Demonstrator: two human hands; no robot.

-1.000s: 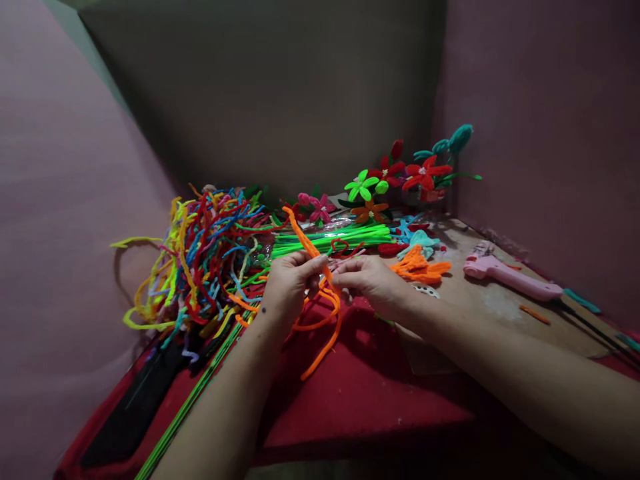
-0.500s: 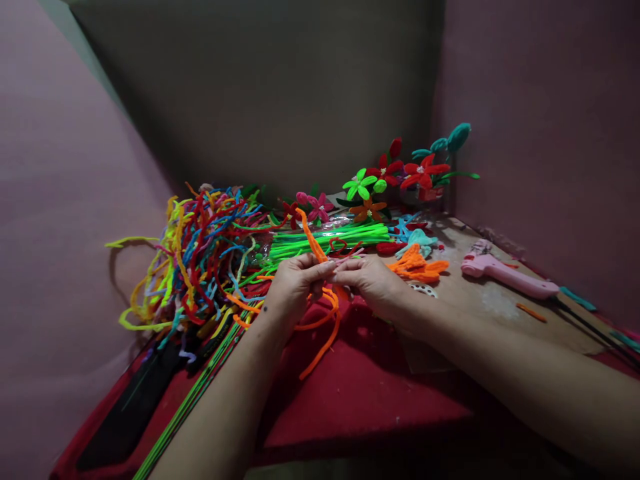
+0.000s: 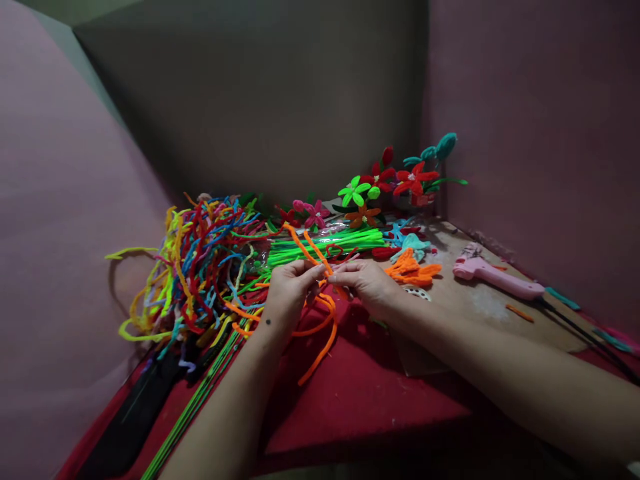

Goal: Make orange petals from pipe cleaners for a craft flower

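Multicoloured tangle of fuzzy strands (image 3: 200,267) left of left grip (image 3: 290,288). Black pouch (image 3: 130,423) and thin green rods (image 3: 200,398) nearer camera, left of same grip. Bright green bundle (image 3: 325,247) just beyond both grips. Pink flower (image 3: 316,214), lime flower (image 3: 355,191), red flower (image 3: 415,179) farther beyond. Pink glue gun (image 3: 500,279) on tan board (image 3: 545,330), right of right grip (image 3: 370,287), black cord (image 3: 580,326) trailing rightward.

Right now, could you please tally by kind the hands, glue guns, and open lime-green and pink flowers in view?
Hands: 2 (left hand, right hand)
Pink glue gun: 1
Open lime-green flower: 1
Open pink flower: 1
Total: 5
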